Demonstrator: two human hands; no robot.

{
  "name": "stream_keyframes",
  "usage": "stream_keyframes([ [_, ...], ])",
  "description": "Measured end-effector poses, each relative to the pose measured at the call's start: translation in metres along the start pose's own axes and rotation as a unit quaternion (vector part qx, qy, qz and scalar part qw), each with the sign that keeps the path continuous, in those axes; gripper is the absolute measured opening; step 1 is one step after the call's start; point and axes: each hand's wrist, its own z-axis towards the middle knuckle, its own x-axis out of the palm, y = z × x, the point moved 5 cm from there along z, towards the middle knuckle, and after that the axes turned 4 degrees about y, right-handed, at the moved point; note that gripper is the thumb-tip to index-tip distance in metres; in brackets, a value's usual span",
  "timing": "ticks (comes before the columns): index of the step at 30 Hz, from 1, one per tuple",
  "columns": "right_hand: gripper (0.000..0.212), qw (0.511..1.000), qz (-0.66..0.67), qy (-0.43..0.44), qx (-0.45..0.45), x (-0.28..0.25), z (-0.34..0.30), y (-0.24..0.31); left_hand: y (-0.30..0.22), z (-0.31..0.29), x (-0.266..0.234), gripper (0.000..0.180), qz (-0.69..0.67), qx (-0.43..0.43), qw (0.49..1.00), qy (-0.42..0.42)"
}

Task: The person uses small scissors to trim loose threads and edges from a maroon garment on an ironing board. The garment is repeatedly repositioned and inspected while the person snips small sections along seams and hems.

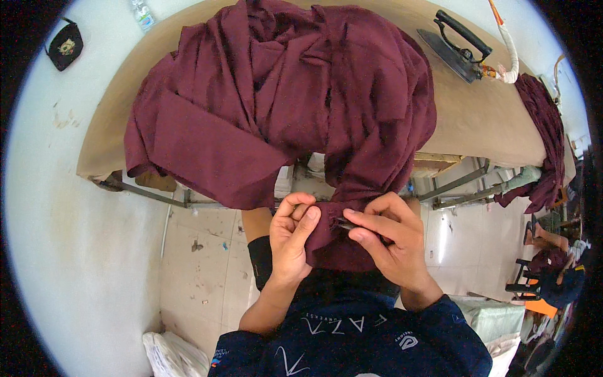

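A large maroon garment or cloth (377,81) lies in folds over the tan-covered table, and part of it hangs down to my lap. My left hand (293,235) pinches the edge of this hanging part between thumb and fingers. Close beside it, my right hand (392,235) is closed around a small dark metal tool (345,224) with a narrow tip, which looks like thread snips; the fingers hide most of it. Its tip touches the maroon fabric near some frayed or loose threads. Both hands are just above my lap.
A black-handled iron (461,47) with a wrapped cord rests on the table (483,116) at the right. Another maroon cloth (545,138) drapes off the table's right end. A plastic bottle (143,16) stands at the far left. A person's leg (548,235) shows beside a black stool (521,279).
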Motion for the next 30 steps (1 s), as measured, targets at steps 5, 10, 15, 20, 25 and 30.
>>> stream_keyframes([
  [5,0.027,0.999,-0.023,-0.026,0.002,0.0031,0.0032,-0.0008,0.0006,-0.0014,-0.0010,0.021,0.012,0.006,1.000,0.000],
  [10,0.029,0.999,-0.033,-0.034,-0.005,0.0070,0.0041,-0.0041,-0.0031,-0.0027,0.0031,0.020,0.026,0.019,0.999,0.002],
  [15,0.030,0.998,-0.034,-0.047,-0.023,0.0097,0.0053,-0.0028,-0.0034,-0.0044,0.0031,0.019,0.034,0.014,0.999,-0.005],
  [20,0.029,0.997,-0.037,-0.060,-0.036,0.0094,0.0057,-0.0029,-0.0021,-0.0047,0.0031,0.019,0.039,0.009,0.999,0.003],
  [25,0.028,0.997,-0.025,-0.064,-0.046,0.0101,0.0069,-0.0017,-0.0042,-0.0047,0.0058,0.019,0.039,0.002,0.999,0.000],
  [30,0.027,0.995,-0.035,-0.069,-0.066,0.0101,0.0075,-0.0015,-0.0038,-0.0054,0.0049,0.019,0.035,0.004,0.999,0.008],
])
